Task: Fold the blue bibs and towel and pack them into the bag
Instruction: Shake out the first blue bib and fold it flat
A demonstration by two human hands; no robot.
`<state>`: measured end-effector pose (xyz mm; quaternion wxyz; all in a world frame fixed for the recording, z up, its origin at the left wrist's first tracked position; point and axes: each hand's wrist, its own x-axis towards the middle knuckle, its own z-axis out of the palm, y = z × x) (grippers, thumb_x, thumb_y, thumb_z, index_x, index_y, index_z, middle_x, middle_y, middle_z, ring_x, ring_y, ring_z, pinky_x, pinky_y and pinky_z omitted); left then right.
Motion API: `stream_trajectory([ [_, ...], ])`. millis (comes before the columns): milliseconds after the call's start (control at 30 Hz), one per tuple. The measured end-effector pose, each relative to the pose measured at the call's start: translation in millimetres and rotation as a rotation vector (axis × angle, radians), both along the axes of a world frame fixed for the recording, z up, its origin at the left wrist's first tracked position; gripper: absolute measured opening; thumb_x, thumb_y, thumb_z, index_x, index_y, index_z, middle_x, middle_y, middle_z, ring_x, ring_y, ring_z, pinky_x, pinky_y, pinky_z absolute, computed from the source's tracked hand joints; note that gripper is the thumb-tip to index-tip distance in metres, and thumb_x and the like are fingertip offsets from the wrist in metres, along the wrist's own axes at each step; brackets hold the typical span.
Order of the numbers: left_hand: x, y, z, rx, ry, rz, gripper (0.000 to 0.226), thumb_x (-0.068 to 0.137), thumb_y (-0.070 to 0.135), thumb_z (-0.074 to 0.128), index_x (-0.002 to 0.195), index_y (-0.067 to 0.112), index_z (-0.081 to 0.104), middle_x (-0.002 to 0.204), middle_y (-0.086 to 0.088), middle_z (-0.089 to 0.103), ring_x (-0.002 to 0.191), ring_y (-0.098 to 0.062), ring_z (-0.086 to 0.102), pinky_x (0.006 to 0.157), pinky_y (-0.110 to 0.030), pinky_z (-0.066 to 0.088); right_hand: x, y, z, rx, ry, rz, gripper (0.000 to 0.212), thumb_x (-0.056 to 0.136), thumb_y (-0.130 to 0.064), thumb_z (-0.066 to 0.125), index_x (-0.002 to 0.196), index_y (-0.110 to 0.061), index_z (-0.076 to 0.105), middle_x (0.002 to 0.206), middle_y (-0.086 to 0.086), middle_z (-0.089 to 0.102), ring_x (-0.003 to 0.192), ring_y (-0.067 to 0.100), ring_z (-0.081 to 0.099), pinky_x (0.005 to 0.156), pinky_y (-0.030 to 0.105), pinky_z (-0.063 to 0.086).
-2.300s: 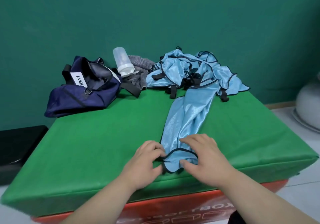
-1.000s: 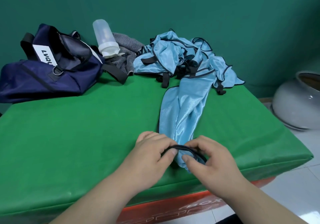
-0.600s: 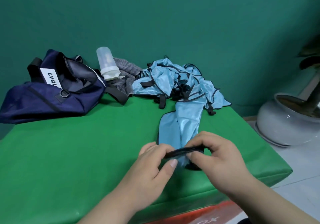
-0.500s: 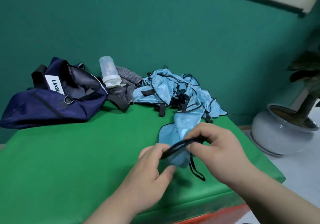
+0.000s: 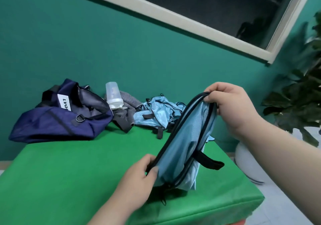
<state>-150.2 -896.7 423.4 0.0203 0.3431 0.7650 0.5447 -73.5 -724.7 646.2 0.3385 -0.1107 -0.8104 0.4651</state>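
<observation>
A light blue bib (image 5: pixel 184 148) with black trim is lifted off the green table (image 5: pixel 69 181) and stretched slantwise. My left hand (image 5: pixel 137 184) pinches its lower black edge near the table. My right hand (image 5: pixel 231 106) grips the upper edge, raised to the right. A black strap hangs from the bib. More blue bibs (image 5: pixel 156 113) lie in a crumpled heap at the table's back. The navy bag (image 5: pixel 57 120) lies open at the back left. A grey towel (image 5: pixel 126 106) sits bunched between the bag and the heap.
A clear plastic bottle (image 5: pixel 113 95) with a white cap leans on the grey towel. A white pot (image 5: pixel 250 165) with a leafy plant (image 5: pixel 298 92) stands on the floor to the right of the table. A green wall and a window frame rise behind.
Both hands lifted the bib's near end off the table; my right hand rose up and to the right, stretching the edge. The view tilted upward.
</observation>
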Motion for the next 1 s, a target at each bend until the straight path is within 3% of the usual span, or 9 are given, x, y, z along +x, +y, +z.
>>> stream_trajectory([
  [167, -3.4, -11.1, 8.5, 0.042, 0.042, 0.01, 0.019, 0.101, 0.03, 0.054, 0.082, 0.031, 0.051, 0.079, 0.026, 0.059, 0.072, 0.0, 0.054, 0.064, -0.016, 0.04, -5.6, 17.9, 22.8, 0.018, 0.021, -0.058, 0.031, 0.077, 0.005, 0.06, 0.059, -0.019, 0.065, 0.058, 0.0, 0.06, 0.053, 0.015, 0.05, 0.054, 0.026, 0.039],
  [267, -14.0, -23.2, 16.6, 0.002, 0.087, 0.011, 0.014, 0.099, 0.041, 0.052, 0.086, 0.038, 0.049, 0.072, 0.017, 0.059, 0.067, -0.006, 0.054, 0.063, -0.026, 0.041, -6.3, 35.3, 27.8, 0.049, -0.014, -0.095, 0.029, 0.078, 0.007, 0.059, 0.062, -0.017, 0.066, 0.059, 0.002, 0.06, 0.052, 0.017, 0.05, 0.056, 0.028, 0.04],
  [367, -28.2, -40.1, 25.3, -0.094, 0.104, 0.008, 0.011, 0.092, 0.046, 0.063, 0.089, 0.041, 0.054, 0.071, 0.014, 0.06, 0.063, -0.007, 0.053, 0.063, -0.031, 0.043, -5.6, 57.1, 29.2, 0.074, -0.062, -0.136, 0.027, 0.078, 0.007, 0.059, 0.065, -0.014, 0.067, 0.062, 0.007, 0.059, 0.054, 0.02, 0.049, 0.054, 0.028, 0.041],
  [467, -34.5, -60.7, 40.3, -0.147, 0.127, 0.017, 0.015, 0.088, 0.033, 0.073, 0.089, 0.038, 0.059, 0.083, 0.018, 0.061, 0.074, -0.004, 0.055, 0.066, -0.02, 0.041, -2.5, 77.5, 32.0, 0.036, -0.064, -0.171, 0.029, 0.077, 0.006, 0.06, 0.06, -0.015, 0.068, 0.062, 0.008, 0.059, 0.056, 0.022, 0.05, 0.056, 0.03, 0.042],
  [600, -31.6, -84.3, 64.9, -0.228, 0.22, 0.055, 0.026, 0.092, 0.01, 0.065, 0.083, 0.033, 0.058, 0.098, 0.02, 0.054, 0.091, 0.0, 0.054, 0.079, -0.013, 0.038, 8.2, 86.2, 39.7, 0.011, -0.056, -0.162, 0.026, 0.08, 0.007, 0.06, 0.066, -0.013, 0.067, 0.061, 0.006, 0.058, 0.052, 0.019, 0.047, 0.055, 0.028, 0.041],
  [667, -26.1, -94.5, 84.1, -0.224, 0.225, 0.145, 0.026, 0.095, 0.007, 0.06, 0.083, 0.03, 0.057, 0.092, 0.017, 0.056, 0.088, 0.001, 0.053, 0.076, -0.013, 0.039, 15.9, 85.6, 45.7, 0.003, -0.045, -0.138, 0.023, 0.081, 0.008, 0.06, 0.068, -0.01, 0.066, 0.062, 0.008, 0.057, 0.053, 0.02, 0.046, 0.055, 0.029, 0.04],
  [833, -3.9, -114.4, 159.2, -0.224, 0.203, 0.399, 0.014, 0.1, 0.025, 0.054, 0.089, 0.031, 0.06, 0.071, 0.01, 0.063, 0.059, 0.0, 0.052, 0.052, -0.015, 0.035, 40.9, 83.7, 73.4, -0.016, -0.032, -0.097, 0.024, 0.083, 0.009, 0.059, 0.07, -0.01, 0.064, 0.057, 0.004, 0.055, 0.048, 0.017, 0.044, 0.053, 0.027, 0.038],
  [933, 10.8, -128.0, 210.9, -0.204, 0.184, 0.429, 0.013, 0.095, 0.03, 0.062, 0.082, 0.034, 0.062, 0.075, 0.014, 0.067, 0.074, -0.008, 0.061, 0.058, -0.022, 0.044, 63.6, 82.4, 97.8, -0.008, 0.012, -0.096, 0.02, 0.084, 0.008, 0.06, 0.074, -0.009, 0.064, 0.058, 0.004, 0.054, 0.049, 0.016, 0.045, 0.053, 0.027, 0.04],
  [1000, 19.5, -139.4, 242.0, -0.276, 0.267, 0.458, 0.015, 0.092, 0.029, 0.067, 0.078, 0.033, 0.062, 0.074, 0.016, 0.068, 0.077, -0.01, 0.061, 0.064, -0.025, 0.044, 77.9, 82.0, 111.3, 0.011, 0.01, -0.077, 0.018, 0.085, 0.008, 0.061, 0.076, -0.007, 0.066, 0.06, 0.004, 0.056, 0.054, 0.019, 0.047, 0.055, 0.029, 0.042],
])
